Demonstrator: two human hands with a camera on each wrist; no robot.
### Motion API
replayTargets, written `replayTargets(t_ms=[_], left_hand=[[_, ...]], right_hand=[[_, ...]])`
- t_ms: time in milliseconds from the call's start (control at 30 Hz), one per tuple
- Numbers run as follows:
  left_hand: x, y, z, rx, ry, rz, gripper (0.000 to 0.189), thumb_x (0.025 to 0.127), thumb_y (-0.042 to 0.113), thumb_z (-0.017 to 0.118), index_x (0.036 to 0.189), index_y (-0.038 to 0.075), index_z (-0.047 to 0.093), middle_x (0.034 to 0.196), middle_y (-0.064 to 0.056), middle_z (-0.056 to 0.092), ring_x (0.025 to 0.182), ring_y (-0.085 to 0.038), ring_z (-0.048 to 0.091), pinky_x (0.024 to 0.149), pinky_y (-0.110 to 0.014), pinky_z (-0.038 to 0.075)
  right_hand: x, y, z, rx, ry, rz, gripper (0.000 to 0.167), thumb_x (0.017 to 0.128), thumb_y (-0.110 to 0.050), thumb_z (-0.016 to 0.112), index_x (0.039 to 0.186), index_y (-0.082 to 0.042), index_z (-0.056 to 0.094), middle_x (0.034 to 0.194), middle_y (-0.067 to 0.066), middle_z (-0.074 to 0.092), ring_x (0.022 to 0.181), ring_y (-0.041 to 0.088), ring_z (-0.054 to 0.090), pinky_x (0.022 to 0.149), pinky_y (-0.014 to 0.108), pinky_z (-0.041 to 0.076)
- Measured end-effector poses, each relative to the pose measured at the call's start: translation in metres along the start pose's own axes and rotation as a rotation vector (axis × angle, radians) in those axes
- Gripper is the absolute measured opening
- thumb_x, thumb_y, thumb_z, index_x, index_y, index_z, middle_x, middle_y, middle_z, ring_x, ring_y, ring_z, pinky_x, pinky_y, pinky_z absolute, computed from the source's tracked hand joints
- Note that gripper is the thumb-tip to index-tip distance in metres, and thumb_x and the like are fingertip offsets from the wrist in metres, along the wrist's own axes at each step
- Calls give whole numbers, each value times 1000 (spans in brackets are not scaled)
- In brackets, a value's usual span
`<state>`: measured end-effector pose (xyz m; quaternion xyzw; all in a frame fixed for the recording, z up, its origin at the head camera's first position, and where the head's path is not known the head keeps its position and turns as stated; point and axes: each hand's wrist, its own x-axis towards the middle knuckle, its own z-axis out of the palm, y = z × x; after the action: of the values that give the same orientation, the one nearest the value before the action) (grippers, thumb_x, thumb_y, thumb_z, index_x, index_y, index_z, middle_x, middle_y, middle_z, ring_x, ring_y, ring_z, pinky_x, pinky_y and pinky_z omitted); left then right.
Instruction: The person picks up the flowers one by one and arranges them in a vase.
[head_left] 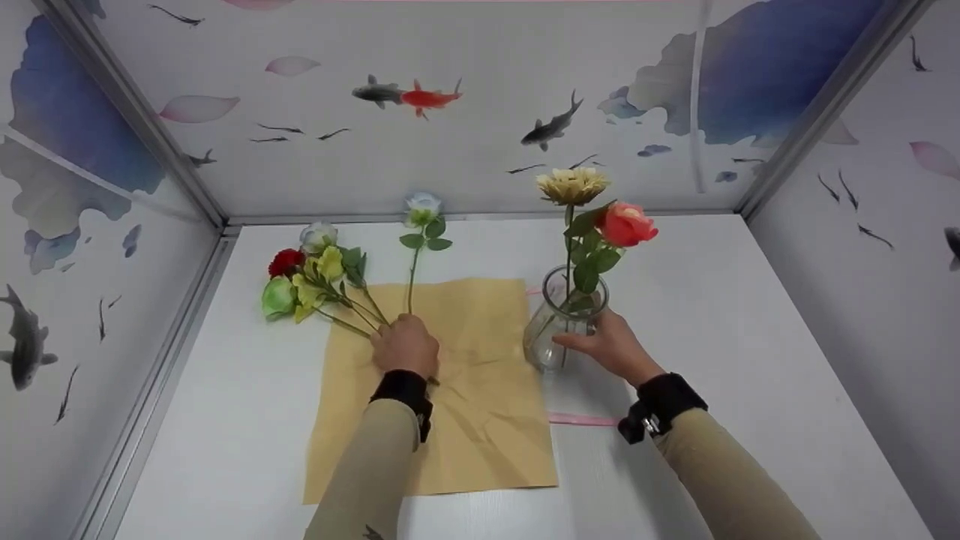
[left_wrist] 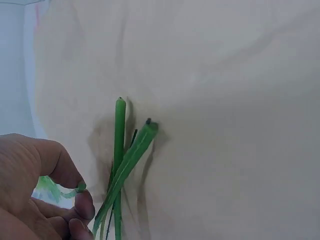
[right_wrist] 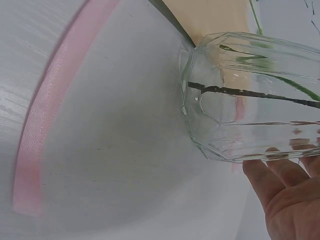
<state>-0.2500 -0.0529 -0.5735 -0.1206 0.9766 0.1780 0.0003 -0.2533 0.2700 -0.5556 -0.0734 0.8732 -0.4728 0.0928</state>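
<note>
My left hand [head_left: 406, 347] is over the stem ends on the brown paper. Its thumb and finger pinch a thin green flower stem [left_wrist: 80, 187], with other thick green stems [left_wrist: 119, 135] crossing beside it. A pale blue-white rose [head_left: 424, 206] points away from this hand on its own stem. Fanned to the left are a red carnation [head_left: 286, 263], a green rose [head_left: 279, 298], yellow flowers [head_left: 329, 264] and a whitish bloom [head_left: 319, 237]. My right hand [head_left: 619, 349] grips the clear glass vase [head_left: 541, 346] from its right side. A cream-yellow flower [head_left: 573, 186] and a coral rose [head_left: 628, 224] stand in it.
Creased brown wrapping paper [head_left: 487, 420] covers the middle of the white table [head_left: 697, 300]. A pink ribbon [head_left: 585, 419] lies right of the paper, partly behind the right forearm and vase. Printed panels with fish enclose the back and both sides.
</note>
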Motion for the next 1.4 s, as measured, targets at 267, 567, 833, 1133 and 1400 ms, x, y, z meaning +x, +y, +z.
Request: replayTargets(t_ms=[267,567,833,1133,1400], left_hand=[[4,-2,-23,-268,-128,-55,24,101,13,48,105,-2,67,97,-21,70,94,-41,64,96,-56,43],[3,5,-37,-710,-269,-97,25,102,8,54,118,-8,66,78,-9,61,64,-17,59,63,-29,46],[-11,8,-45,-1032,-368,-135,31,101,3,59,132,-5,58,105,-24,69,84,-27,75,80,-38,60],[-24,9,-43,-1287,-497,-108,43,98,-3,61,139,-5,47,110,-26,73,95,-31,76,88,-40,60],[-38,9,-38,-1373,-575,23,35,103,-4,54,134,-2,39,116,-28,70,103,-34,74,91,-41,58]], right_hand=[[0,0,0,2,-2,-6,100,74,-62,85,153,-20,40,152,8,52,144,30,44,116,58,34],[0,0,1,-4,7,-1,91,81,-48,86,153,-16,41,152,10,52,144,31,44,117,58,33],[-1,-3,0,-26,10,12,86,82,-44,85,151,-15,42,150,11,53,143,32,45,116,57,35],[0,-2,-1,-13,-4,11,97,78,-57,84,153,-16,40,152,10,51,144,31,43,116,58,34],[0,0,-1,-7,5,17,98,75,-60,85,153,-22,41,150,7,53,143,30,45,115,58,35]])
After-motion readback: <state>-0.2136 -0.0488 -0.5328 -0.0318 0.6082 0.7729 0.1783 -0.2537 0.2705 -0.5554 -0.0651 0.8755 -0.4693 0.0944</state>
